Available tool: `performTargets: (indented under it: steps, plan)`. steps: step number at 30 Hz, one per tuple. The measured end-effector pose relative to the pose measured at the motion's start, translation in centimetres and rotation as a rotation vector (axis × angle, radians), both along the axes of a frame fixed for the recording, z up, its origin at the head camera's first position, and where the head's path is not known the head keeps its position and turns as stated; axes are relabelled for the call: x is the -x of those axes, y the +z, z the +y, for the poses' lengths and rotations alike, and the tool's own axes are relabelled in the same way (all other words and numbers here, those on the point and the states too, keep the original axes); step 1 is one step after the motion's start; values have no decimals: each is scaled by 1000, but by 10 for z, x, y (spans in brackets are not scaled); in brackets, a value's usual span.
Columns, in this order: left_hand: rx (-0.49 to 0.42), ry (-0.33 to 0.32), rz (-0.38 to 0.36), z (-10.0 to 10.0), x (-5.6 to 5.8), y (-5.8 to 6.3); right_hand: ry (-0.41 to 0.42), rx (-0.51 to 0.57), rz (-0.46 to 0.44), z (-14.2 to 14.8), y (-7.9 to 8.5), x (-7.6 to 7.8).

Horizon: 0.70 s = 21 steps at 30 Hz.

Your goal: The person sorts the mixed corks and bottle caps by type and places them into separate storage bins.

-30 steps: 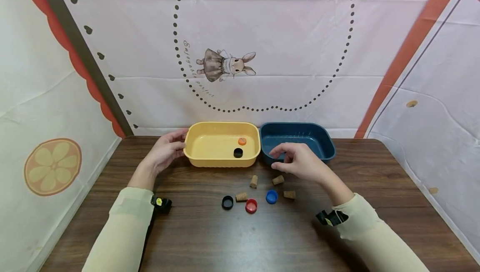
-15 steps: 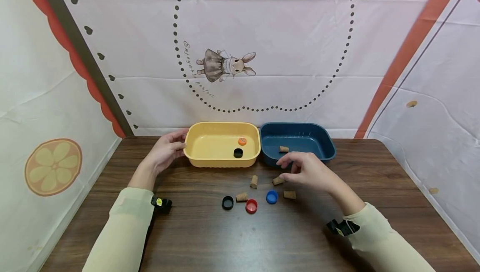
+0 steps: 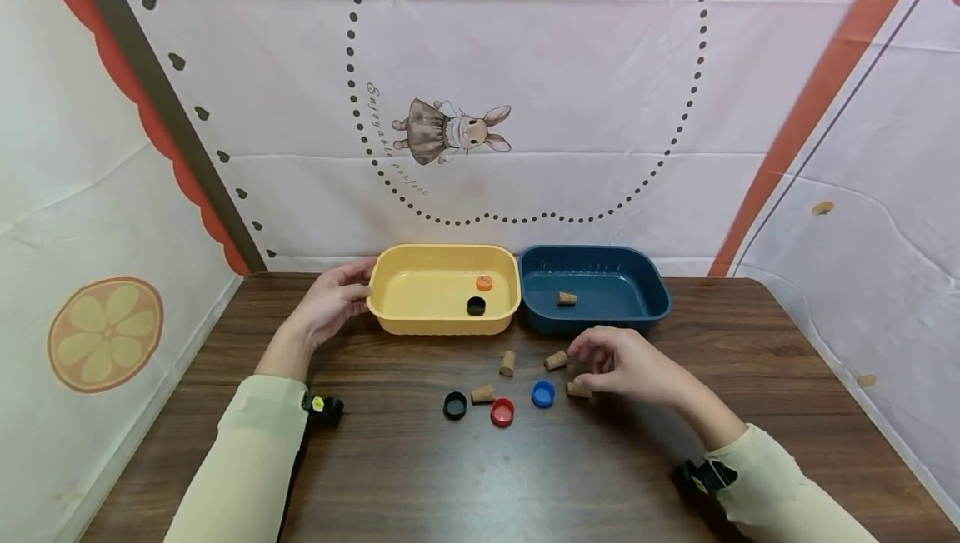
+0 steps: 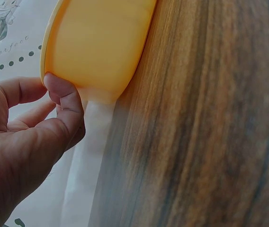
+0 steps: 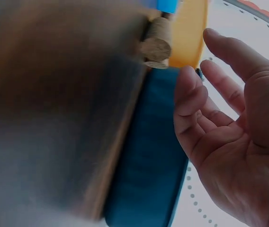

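My left hand (image 3: 333,303) holds the left end of the yellow tray (image 3: 420,325); in the left wrist view its fingertips (image 4: 56,82) pinch the rim. Over the table in front of the blue tray (image 3: 615,320), my right hand (image 3: 633,366) hovers with parted, loosely bent fingers and nothing between them. Just by its thumb lies a cork (image 3: 577,391), and another cork (image 3: 556,361) is near its index finger. Inside the blue tray rests one cork (image 3: 567,299). An orange cap (image 3: 484,283) and a black cap (image 3: 476,306) lie in the yellow tray.
On the wooden table (image 3: 390,476) lie a blue cap (image 3: 543,394), a red cap (image 3: 502,411), a black ring-like cap (image 3: 455,406) and two further corks, one upright-looking (image 3: 507,362), one lying left (image 3: 483,394). A printed cloth (image 3: 585,93) hangs behind the trays.
My right hand has drawn back from above the blue tray, toward me and rightward. The cork inside that tray has come into sight. My left hand stays on the yellow tray.
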<state>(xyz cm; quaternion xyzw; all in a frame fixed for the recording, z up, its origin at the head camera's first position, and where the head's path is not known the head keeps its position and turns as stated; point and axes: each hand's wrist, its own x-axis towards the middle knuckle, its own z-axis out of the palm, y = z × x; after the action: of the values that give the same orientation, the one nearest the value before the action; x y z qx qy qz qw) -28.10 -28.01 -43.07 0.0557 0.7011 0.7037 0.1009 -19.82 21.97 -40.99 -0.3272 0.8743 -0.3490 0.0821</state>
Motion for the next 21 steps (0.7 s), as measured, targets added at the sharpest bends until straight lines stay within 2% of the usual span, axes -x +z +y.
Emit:
performTargets:
  steps: [12, 21]
  plan:
    - [-2, -5, -3, -1, -1, 1, 41, -73, -93, 7, -10, -1]
    - [-2, 1, -3, 1, -2, 1, 76, -93, -98, 8, -13, 0]
